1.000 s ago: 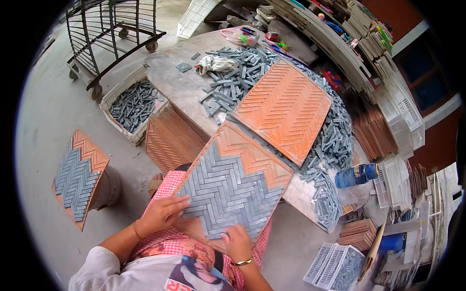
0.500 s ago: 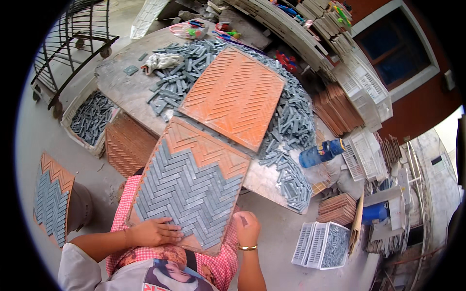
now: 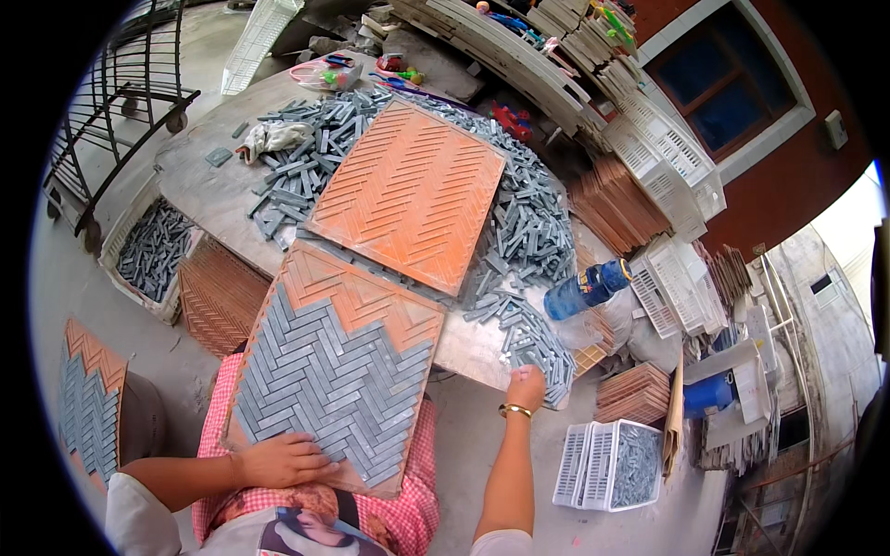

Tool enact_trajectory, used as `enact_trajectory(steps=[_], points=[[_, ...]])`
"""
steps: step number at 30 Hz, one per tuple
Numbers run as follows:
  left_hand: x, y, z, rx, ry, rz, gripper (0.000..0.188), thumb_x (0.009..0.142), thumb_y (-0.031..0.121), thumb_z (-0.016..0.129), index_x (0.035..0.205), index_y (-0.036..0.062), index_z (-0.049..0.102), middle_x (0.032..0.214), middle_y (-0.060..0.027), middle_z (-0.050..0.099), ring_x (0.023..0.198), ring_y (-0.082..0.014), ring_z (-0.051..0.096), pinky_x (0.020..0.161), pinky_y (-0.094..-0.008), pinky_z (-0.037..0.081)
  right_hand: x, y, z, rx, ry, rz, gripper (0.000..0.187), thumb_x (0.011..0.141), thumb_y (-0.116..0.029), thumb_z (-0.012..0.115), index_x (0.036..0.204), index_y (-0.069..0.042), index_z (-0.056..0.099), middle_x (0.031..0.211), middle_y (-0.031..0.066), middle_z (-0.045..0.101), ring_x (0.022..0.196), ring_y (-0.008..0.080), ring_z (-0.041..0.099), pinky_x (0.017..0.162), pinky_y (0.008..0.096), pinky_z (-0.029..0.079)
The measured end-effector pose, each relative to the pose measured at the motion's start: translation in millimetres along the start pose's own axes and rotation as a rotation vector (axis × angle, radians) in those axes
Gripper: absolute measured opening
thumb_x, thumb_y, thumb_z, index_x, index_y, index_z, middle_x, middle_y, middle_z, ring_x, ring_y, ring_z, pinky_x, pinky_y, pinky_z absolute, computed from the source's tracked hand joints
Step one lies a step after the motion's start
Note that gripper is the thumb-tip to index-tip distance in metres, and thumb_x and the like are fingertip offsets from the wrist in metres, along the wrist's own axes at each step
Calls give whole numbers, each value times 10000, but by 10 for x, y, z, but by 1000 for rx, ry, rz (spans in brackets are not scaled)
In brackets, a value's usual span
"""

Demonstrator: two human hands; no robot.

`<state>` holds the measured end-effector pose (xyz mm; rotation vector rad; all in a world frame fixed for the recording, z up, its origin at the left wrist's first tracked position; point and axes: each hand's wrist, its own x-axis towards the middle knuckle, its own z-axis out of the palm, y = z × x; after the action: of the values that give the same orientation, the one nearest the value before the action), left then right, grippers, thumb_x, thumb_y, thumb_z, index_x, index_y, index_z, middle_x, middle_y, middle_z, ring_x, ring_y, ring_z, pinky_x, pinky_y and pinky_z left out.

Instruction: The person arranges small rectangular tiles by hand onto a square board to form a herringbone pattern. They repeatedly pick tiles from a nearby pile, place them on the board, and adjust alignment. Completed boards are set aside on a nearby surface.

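On my lap rests an orange grooved mosaic board [image 3: 366,292], tilted, its far edge against the table. Narrow grey stone tiles [image 3: 324,380] fill most of it in a herringbone pattern; orange grooves show along its far side. My left hand [image 3: 283,459] lies flat across the board's near edge, fingers stretched over the lowest tiles. Out to the right, my right hand [image 3: 526,387] is at the near edge of a pile of loose grey tiles [image 3: 542,347], fingers drawn together. Whatever is between them is hidden. A second orange grooved board [image 3: 408,195], without tiles, lies beyond the first.
Loose tiles heap around the far board on the table [image 3: 199,185]. A blue bottle [image 3: 586,289] stands at the right. White crates of tiles sit on the floor at left [image 3: 116,255] and right [image 3: 603,463]. Another partly tiled board [image 3: 93,398] rests at far left.
My right hand has moved from beside the lap board out to the right, to the loose tiles. My left hand stays on the board. The whole view has shifted slightly.
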<state>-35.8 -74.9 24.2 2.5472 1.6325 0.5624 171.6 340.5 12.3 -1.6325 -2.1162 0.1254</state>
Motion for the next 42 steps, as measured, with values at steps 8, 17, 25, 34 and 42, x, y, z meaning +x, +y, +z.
enact_trajectory(steps=[8,17,25,34,42], points=[[-51,-41,138,-73,30,1,378,799,182,467,1157,81,535,1056,-20,519,1056,-174,489,992,-363,353,-410,-226,-166,705,-141,21,124,780,-17,613,884,4,550,744,86,598,623,168,567,579,291,485],[-283,41,-240,-140,262,-312,316,835,136,515,1145,85,546,1234,-56,516,1116,-231,493,980,-408,367,-1744,-1311,-542,956,-1019,-162,189,800,6,611,987,25,623,825,40,632,690,94,587,611,230,480],[-957,157,-91,-183,768,-931,241,742,-1,629,977,55,630,951,-101,636,863,-266,621,745,-331,512,-2412,-1688,-437,721,-1136,-371,118,785,-10,619,900,6,640,761,53,596,670,136,609,627,244,493],[-864,253,-41,-249,741,-831,217,745,25,628,958,63,635,954,-94,635,854,-259,623,743,-338,512,-2464,-2027,-409,461,-898,-912,135,726,-68,642,860,-73,649,790,114,590,726,309,573,636,372,471],[-782,254,-71,-154,516,-648,184,705,90,610,883,64,647,861,-55,606,807,-212,589,705,-313,492,-2552,-2129,-247,520,-823,-1032,86,724,-61,642,810,-58,630,811,99,596,754,297,579,649,369,476]])
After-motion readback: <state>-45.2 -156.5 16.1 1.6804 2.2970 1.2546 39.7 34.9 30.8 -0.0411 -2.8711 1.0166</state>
